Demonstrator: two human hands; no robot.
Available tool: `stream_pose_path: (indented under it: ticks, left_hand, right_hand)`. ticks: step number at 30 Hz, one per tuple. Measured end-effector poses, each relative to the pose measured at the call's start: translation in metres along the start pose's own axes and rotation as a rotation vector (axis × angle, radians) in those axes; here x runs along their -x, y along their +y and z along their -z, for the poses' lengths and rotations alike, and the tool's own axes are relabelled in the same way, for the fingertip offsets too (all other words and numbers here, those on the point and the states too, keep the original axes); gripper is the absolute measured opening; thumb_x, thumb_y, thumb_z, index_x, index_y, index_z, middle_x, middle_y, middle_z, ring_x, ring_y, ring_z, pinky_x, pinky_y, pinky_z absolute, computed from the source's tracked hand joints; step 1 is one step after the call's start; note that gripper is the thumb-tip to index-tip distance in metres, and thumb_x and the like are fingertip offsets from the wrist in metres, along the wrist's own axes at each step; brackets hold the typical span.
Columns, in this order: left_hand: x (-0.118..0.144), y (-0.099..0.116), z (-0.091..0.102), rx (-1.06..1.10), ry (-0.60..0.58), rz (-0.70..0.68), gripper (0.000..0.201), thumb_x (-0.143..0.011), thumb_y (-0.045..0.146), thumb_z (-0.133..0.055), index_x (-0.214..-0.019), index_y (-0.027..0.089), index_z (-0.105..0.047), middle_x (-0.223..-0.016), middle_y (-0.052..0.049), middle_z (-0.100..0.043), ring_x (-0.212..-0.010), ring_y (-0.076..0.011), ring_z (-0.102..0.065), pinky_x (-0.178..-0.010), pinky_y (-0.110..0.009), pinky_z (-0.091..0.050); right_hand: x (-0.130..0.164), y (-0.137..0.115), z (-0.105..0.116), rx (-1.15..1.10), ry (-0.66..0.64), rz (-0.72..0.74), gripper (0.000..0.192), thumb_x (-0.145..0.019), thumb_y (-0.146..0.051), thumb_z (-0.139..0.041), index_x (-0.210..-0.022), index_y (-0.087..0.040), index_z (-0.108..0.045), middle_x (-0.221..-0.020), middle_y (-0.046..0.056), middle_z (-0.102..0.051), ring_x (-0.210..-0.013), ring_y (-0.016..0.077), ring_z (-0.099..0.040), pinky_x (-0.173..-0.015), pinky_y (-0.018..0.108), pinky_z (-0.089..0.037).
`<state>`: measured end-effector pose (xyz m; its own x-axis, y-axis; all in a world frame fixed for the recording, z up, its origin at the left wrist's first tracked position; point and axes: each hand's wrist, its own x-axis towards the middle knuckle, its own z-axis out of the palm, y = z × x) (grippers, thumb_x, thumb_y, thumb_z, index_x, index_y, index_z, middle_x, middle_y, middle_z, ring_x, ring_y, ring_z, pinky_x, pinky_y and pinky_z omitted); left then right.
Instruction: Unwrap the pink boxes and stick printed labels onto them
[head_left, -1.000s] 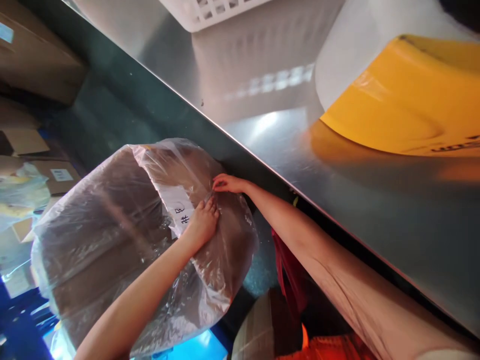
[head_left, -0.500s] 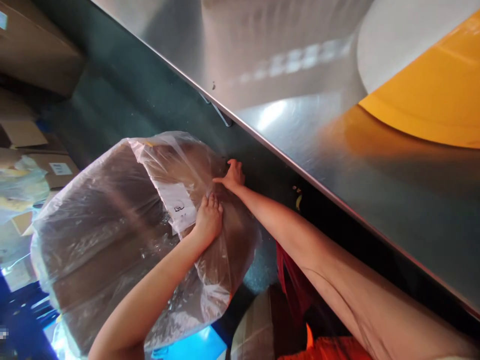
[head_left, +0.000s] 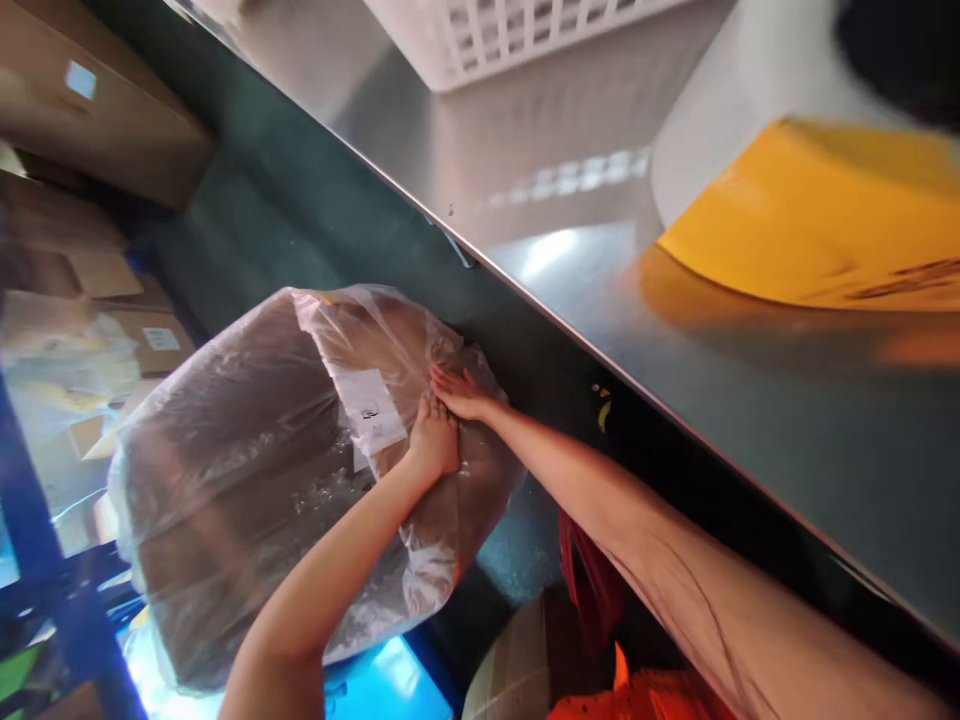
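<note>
A large clear plastic bag (head_left: 225, 470) lies over a bulky brown form, perhaps cardboard, low beside the metal table. A white paper label (head_left: 373, 408) with a dark mark shows on its upper side. My left hand (head_left: 435, 437) presses on the plastic just right of the label, fingers close together and curled over a fold. Touching it from the right, my right hand (head_left: 461, 392) rests on the bag with fingers stretched toward the left one and thumb apart. Wrinkled plastic bunches just above the right fingertips. What lies under both palms is hidden.
The metal table (head_left: 570, 270) slants across the right, bearing a white slotted basket (head_left: 510, 40) and a yellow curved object (head_left: 810, 220) against a white one. Cardboard boxes (head_left: 112, 110) stand at left. A blue frame (head_left: 71, 600) rises at lower left, and a bright blue surface (head_left: 390, 680) lies below the bag.
My right hand has moved left and down from the bag's far edge, onto the plastic against my left hand. Plastic is now bunched there. The view has shifted, bringing the basket in.
</note>
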<state>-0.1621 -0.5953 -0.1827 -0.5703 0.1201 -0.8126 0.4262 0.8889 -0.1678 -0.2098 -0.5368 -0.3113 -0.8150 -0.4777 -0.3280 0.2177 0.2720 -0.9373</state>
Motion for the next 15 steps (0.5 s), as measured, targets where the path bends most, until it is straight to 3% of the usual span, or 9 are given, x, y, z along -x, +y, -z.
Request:
stream_pose_path:
  ticks: [3,7,9,12,15]
  left_hand:
    - [0.017,0.008,0.016,0.055,0.079,0.023,0.068,-0.082,0.030,-0.059,-0.144,0.004,-0.048,-0.158,-0.022,-0.031,-0.150,-0.0330,-0.022,-0.123,-0.051,-0.001]
    - [0.023,0.030,0.037,0.123,0.203,0.204,0.065,-0.095,0.039,-0.048,-0.149,0.004,-0.038,-0.161,-0.023,-0.025,-0.152,-0.0363,-0.011,-0.121,-0.058,0.003]
    - [0.014,0.041,0.044,0.173,0.200,0.282,0.061,-0.094,0.044,-0.053,-0.143,0.009,-0.047,-0.155,-0.022,-0.038,-0.148,-0.0384,-0.025,-0.119,-0.064,-0.010]
    - [0.004,0.056,0.054,0.273,0.211,0.321,0.045,-0.091,0.042,-0.062,-0.128,0.017,-0.058,-0.138,-0.012,-0.055,-0.129,-0.0311,-0.051,-0.108,-0.059,-0.038]
    - [0.021,0.062,0.067,0.359,0.373,0.334,0.038,-0.092,0.037,-0.062,-0.124,0.016,-0.059,-0.128,-0.011,-0.060,-0.113,-0.0262,-0.060,-0.096,-0.050,-0.051]
  right_hand:
    - [0.010,-0.002,0.026,0.050,0.103,-0.037,0.039,-0.096,-0.036,-0.060,-0.131,-0.019,-0.056,-0.140,0.011,-0.052,-0.126,0.0283,-0.053,-0.105,0.055,-0.044]
    - [0.074,0.012,0.057,0.122,0.280,-0.093,0.044,-0.097,-0.038,-0.057,-0.137,-0.020,-0.052,-0.148,0.012,-0.045,-0.134,0.0308,-0.046,-0.110,0.058,-0.037]
    - [0.115,0.020,0.064,0.163,0.327,-0.094,0.047,-0.098,-0.041,-0.055,-0.140,-0.020,-0.049,-0.149,0.013,-0.045,-0.136,0.0321,-0.044,-0.112,0.061,-0.034]
    - [0.169,0.017,0.069,0.233,0.302,0.000,0.048,-0.100,-0.042,-0.046,-0.141,-0.016,-0.049,-0.142,0.018,-0.052,-0.133,0.0347,-0.050,-0.109,0.063,-0.038]
    - [0.213,-0.005,0.081,0.310,0.186,0.194,0.046,-0.097,-0.038,-0.045,-0.136,-0.016,-0.056,-0.133,0.020,-0.061,-0.126,0.0363,-0.058,-0.104,0.058,-0.048]
